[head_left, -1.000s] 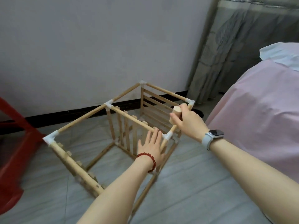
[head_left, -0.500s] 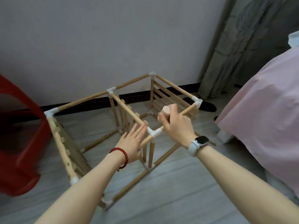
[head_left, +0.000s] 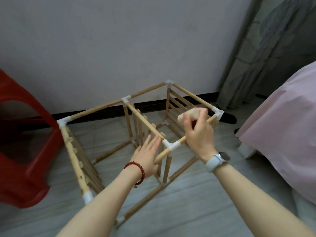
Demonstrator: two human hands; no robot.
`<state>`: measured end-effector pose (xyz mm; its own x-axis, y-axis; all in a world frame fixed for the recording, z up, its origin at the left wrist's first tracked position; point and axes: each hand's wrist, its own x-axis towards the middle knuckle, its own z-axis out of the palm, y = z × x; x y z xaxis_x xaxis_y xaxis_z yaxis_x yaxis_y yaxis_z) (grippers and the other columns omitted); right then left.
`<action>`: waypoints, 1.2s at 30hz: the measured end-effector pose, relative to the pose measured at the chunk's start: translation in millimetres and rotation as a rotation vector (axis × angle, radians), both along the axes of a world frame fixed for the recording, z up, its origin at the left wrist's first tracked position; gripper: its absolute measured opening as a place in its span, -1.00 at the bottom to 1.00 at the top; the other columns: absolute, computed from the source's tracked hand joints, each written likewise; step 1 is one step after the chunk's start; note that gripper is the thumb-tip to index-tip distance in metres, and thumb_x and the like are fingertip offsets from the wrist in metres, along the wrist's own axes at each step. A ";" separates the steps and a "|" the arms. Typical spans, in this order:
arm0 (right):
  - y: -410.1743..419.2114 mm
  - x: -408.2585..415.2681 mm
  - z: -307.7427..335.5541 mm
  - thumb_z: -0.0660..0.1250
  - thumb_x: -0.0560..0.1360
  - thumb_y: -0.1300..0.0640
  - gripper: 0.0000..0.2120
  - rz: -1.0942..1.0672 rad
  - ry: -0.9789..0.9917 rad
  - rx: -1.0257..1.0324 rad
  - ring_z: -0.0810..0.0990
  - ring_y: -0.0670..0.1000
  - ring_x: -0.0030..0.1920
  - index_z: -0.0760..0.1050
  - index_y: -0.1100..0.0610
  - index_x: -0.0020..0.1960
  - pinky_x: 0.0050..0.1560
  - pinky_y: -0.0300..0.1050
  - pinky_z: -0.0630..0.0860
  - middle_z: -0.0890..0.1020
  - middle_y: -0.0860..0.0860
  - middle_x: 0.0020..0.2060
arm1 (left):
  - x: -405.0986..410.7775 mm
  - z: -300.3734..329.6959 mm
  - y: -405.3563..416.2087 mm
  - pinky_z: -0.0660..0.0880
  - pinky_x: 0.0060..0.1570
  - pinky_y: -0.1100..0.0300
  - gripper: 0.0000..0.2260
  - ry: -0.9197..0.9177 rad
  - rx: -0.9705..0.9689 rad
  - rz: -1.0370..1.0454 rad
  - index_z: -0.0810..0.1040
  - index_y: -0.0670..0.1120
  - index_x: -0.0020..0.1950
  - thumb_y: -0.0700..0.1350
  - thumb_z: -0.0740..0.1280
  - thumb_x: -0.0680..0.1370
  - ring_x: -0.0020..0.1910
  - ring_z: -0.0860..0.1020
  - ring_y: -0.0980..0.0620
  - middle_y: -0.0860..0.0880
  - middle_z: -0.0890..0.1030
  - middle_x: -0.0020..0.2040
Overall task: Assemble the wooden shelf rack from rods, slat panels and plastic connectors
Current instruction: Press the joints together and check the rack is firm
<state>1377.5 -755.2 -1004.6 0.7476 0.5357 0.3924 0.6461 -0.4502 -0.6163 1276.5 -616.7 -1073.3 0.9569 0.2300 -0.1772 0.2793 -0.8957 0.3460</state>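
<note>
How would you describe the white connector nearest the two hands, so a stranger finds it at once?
Start at the wooden rack on the floor. The connector sits on its top near corner, between the left hand and right hand. Unlike the others, a short rod stub pokes out.

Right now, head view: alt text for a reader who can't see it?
A person's left hand, fingers straight, rests against a white corner connector of a half-built wooden rack on the floor, while the right hand grips a small wooden block above a top rod. A red stool stands left, a pink-covered bed right.
</note>
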 end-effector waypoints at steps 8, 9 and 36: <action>-30.5 32.2 -24.0 0.14 0.59 -0.06 -0.82 0.042 0.276 -0.153 0.57 -0.01 -0.26 0.28 0.05 0.04 -0.29 -0.10 0.48 0.55 -0.07 -0.27 | 8.2 10.1 -5.0 -0.17 0.45 -0.14 -0.32 -0.075 0.125 -0.011 -0.02 -0.01 0.53 0.14 0.22 0.52 0.51 -0.16 0.01 0.01 0.00 0.53; -41.4 41.0 -23.2 0.15 0.59 -0.05 -0.83 0.007 0.290 -0.113 0.57 -0.01 -0.22 0.30 0.05 0.04 -0.27 -0.10 0.48 0.56 -0.06 -0.24 | 17.9 14.2 -10.8 -0.12 0.46 -0.11 -0.39 -0.108 0.152 0.004 0.04 -0.02 0.52 0.12 0.18 0.55 0.51 -0.08 0.01 -0.01 0.08 0.51; -128.3 66.8 -25.2 0.15 0.57 -0.08 -0.76 -0.138 0.238 -0.236 0.55 0.08 -0.20 0.34 0.10 0.03 -0.20 0.02 0.48 0.54 0.02 -0.22 | 48.4 3.0 -62.2 0.25 -0.49 0.30 -0.72 -0.465 0.295 0.017 0.51 -0.03 -0.08 0.10 0.09 0.56 -0.35 0.45 0.11 0.09 0.47 -0.24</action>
